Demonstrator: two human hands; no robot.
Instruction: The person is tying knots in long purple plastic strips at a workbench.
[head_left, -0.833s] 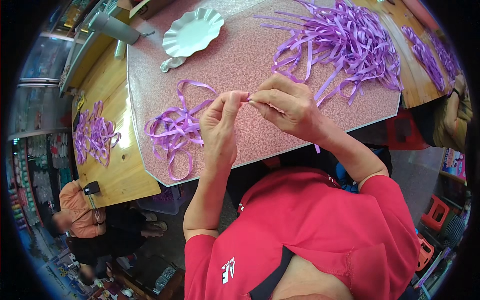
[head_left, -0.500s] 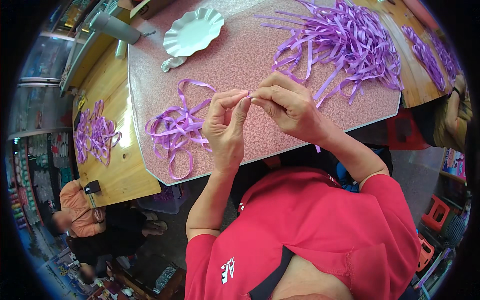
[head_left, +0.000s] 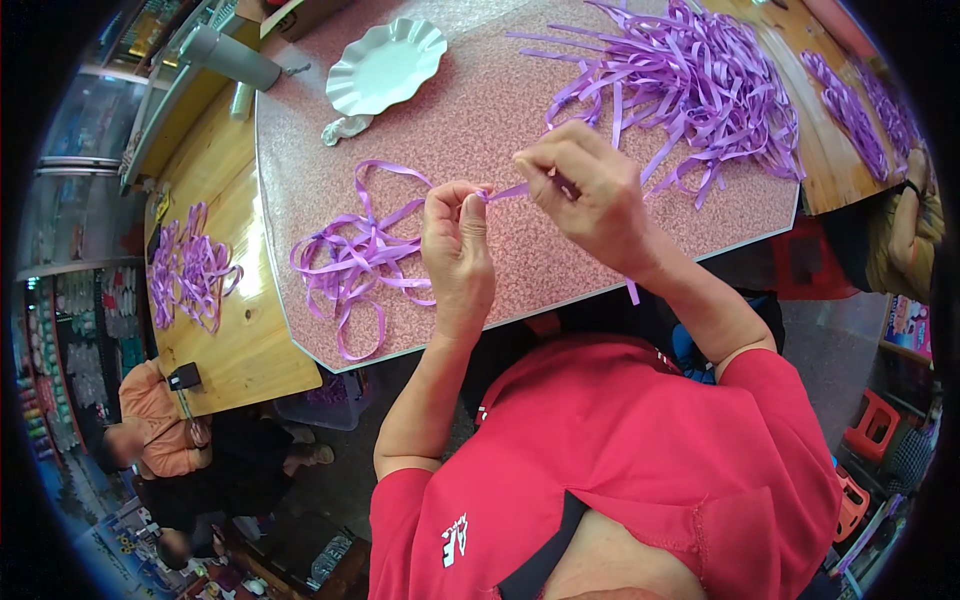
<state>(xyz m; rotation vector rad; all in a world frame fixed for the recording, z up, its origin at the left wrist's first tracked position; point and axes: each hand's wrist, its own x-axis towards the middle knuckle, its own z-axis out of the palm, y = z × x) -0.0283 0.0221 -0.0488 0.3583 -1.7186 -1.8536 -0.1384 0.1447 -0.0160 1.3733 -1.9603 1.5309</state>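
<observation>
Ribbon [head_left: 508, 192], axis pointing approx. R, L grip [head_left: 459, 245] pinching it, R grip [head_left: 597, 195] curled, hold unclear

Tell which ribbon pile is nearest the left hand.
The small looped pile just left of the left hand, on the pink tabletop. The big heap is farther right; other bundles lie on wood.

The ribbon [head_left: 510, 191] looks satiny, the plate [head_left: 385, 68] smoothly glazed (the side table [head_left: 255, 335] is glossy wood).

Extends below grip as pink speckled tabletop [head_left: 480, 110]. Bears purple ribbon loops [head_left: 370, 243] left of grip, larger ribbon heap [head_left: 715, 95] right and beyond, pale scalloped dish [head_left: 388, 68] beyond-left.
</observation>
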